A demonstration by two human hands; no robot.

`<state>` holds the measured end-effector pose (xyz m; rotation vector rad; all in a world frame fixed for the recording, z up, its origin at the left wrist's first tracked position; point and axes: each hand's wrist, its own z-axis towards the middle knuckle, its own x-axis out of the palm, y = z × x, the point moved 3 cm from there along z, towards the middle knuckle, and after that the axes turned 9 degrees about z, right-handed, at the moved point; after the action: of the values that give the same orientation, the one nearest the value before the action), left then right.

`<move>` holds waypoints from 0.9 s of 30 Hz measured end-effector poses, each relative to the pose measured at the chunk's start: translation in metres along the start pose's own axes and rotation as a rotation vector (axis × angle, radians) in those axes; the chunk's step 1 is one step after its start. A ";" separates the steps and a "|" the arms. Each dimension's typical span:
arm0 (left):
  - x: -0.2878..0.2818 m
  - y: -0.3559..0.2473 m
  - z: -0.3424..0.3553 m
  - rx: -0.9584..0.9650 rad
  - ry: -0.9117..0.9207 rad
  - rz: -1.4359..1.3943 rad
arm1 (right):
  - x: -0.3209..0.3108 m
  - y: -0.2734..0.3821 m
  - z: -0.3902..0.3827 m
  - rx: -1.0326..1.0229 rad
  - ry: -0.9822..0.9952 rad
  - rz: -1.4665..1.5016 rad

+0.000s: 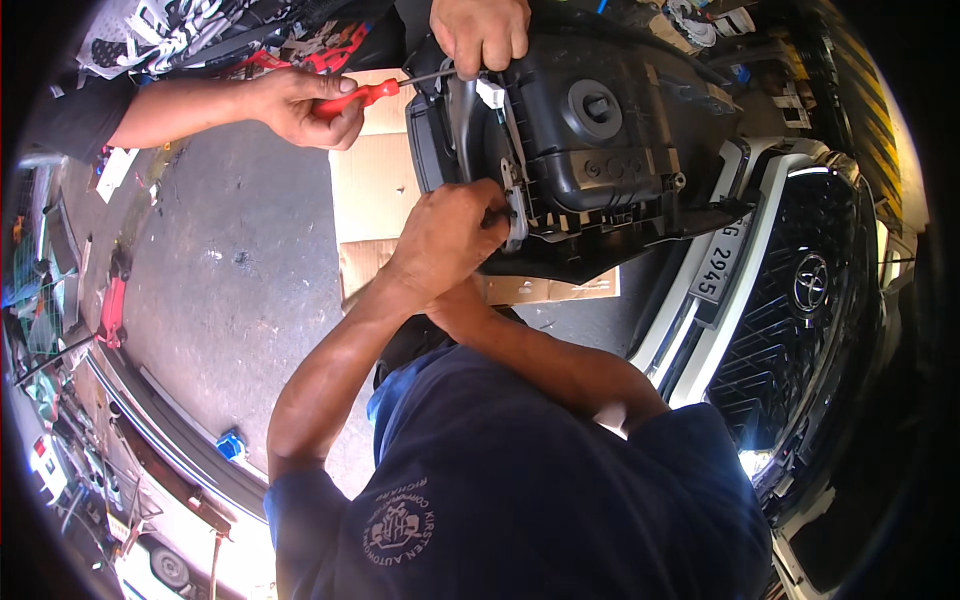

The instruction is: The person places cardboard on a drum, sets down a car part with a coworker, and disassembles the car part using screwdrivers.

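Observation:
A large black plastic headlight housing, its back with a round cap facing up, lies on cardboard in front of me. My left hand is closed at its near left edge, fingertips curled against a light grey bracket; what they grip is hidden. My right forearm crosses beneath my left wrist, and the right hand is hidden behind the left. Another person's hand holds a red-handled screwdriver, its shaft reaching the housing's far left edge. That person's other hand presses there, near a white connector.
Flattened cardboard lies on the grey floor. At the right stands a car front with a black grille and white trim. A red tool, perhaps a jack, and a blue object lie at the left. Clutter fills the far side.

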<state>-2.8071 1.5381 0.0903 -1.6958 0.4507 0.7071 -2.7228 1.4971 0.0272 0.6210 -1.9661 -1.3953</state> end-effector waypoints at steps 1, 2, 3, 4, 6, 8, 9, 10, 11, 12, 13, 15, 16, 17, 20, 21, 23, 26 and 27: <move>0.002 0.004 -0.001 -0.004 0.004 0.000 | 0.001 -0.007 -0.001 0.005 0.000 0.003; 0.005 0.009 -0.001 -0.021 0.007 -0.035 | 0.002 -0.024 -0.002 0.192 0.099 0.088; 0.007 0.018 -0.003 -0.040 0.009 -0.070 | 0.005 -0.035 -0.004 0.381 0.201 0.174; 0.011 0.033 -0.004 -0.040 0.016 -0.069 | 0.002 -0.040 -0.006 0.383 0.196 0.178; 0.022 0.084 -0.012 -0.138 -0.002 -0.005 | 0.000 -0.050 -0.013 0.605 0.423 0.030; 0.039 0.141 -0.026 -0.288 0.048 0.106 | 0.000 -0.053 -0.022 0.722 0.485 0.020; 0.051 0.166 -0.034 -0.300 0.075 0.077 | 0.000 -0.055 -0.028 0.838 0.545 0.003; 0.062 0.174 -0.034 -0.326 0.092 0.105 | -0.003 -0.061 -0.031 0.841 0.523 0.047; 0.072 0.180 -0.035 -0.352 0.110 0.133 | -0.005 -0.063 -0.032 0.845 0.513 0.048; 0.079 0.188 -0.037 -0.352 0.109 0.130 | -0.006 -0.064 -0.031 0.872 0.471 0.048; 0.085 0.197 -0.040 -0.366 0.141 0.147 | -0.007 -0.064 -0.031 0.899 0.432 0.046; 0.089 0.202 -0.040 -0.374 0.173 0.156 | -0.008 -0.058 -0.029 0.895 0.403 0.059; 0.087 0.205 -0.045 -0.400 0.133 0.144 | -0.007 -0.056 -0.028 0.887 0.385 0.074; 0.083 0.204 -0.048 -0.422 0.096 0.134 | -0.008 -0.055 -0.028 0.886 0.385 0.070; 0.058 0.205 -0.070 -0.534 0.025 -0.167 | -0.002 -0.051 -0.027 0.841 0.344 0.095; 0.050 0.196 -0.078 -0.521 0.010 -0.374 | -0.004 -0.044 -0.024 0.807 0.287 0.150; 0.027 0.156 -0.092 -0.519 0.042 -0.704 | -0.011 -0.026 -0.018 0.763 0.197 0.208; -0.026 0.084 -0.131 -0.290 0.051 -1.040 | -0.003 0.012 -0.005 0.541 0.112 0.433; -0.036 0.068 -0.136 -0.289 0.042 -1.042 | -0.001 0.020 -0.001 0.495 0.143 0.469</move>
<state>-2.8479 1.3878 0.0828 -1.9080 -0.5329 -0.0438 -2.7217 1.5037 0.0464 0.4142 -2.1668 -0.5711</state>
